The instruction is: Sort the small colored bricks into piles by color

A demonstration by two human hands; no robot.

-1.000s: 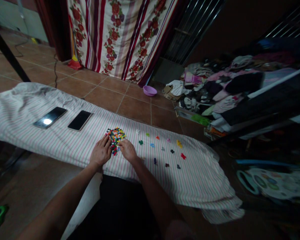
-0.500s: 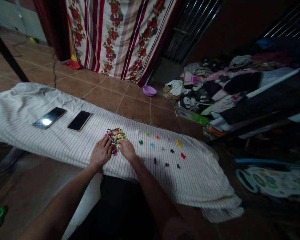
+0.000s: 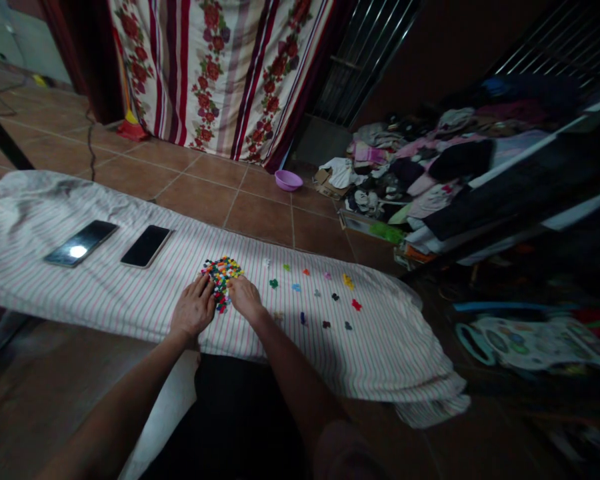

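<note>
Right hand [image 3: 245,297] curled in at the right of the colourful pile [image 3: 223,267], left hand [image 3: 194,309] loosely flat opposite (anything pinched, I can't tell)!

Floral striped curtain [image 3: 215,73], brown tiled floor [image 3: 260,213], barred window [image 3: 373,57], dim light

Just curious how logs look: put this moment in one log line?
left hand: touching mixed pile | right hand: at pile's right edge | coloured clusters: right | phones: left
</note>
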